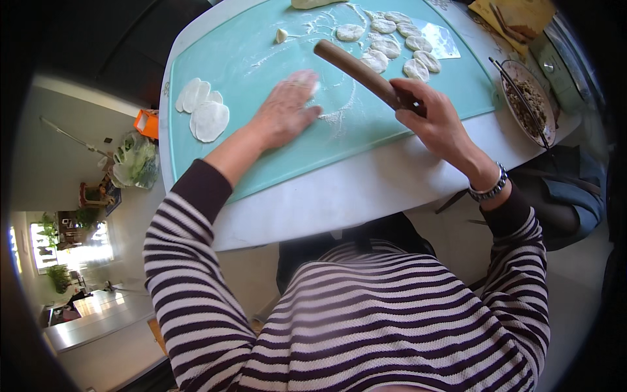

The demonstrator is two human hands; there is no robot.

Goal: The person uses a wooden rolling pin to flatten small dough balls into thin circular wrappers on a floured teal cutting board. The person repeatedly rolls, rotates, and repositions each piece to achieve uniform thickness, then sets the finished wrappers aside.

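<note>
My right hand (433, 115) grips one end of a wooden rolling pin (357, 71), which slants up and left above the green mat (274, 161). Palm down on the floured mat, my left hand (289, 110) has its thumb spread from the fingers. Whitish flour or dough shows at its blurred fingertips; what is under them is hidden. Left of this hand lie overlapping thin, round dough wrappers (209, 121). Several flattened dough pieces (386, 47) sit beyond the rolling pin. A small dough lump (281, 36) stands alone farther back, and a larger dough piece (316, 3) is cut off by the top edge.
A bowl of minced filling (526, 105) with dark chopsticks (521, 100) across it stands at the table's right. A clear scraper (441, 41) lies on the mat. Behind the bowl are a yellow package (519, 19) and a greenish appliance (558, 63). Bagged leafy vegetables (134, 161) are at left.
</note>
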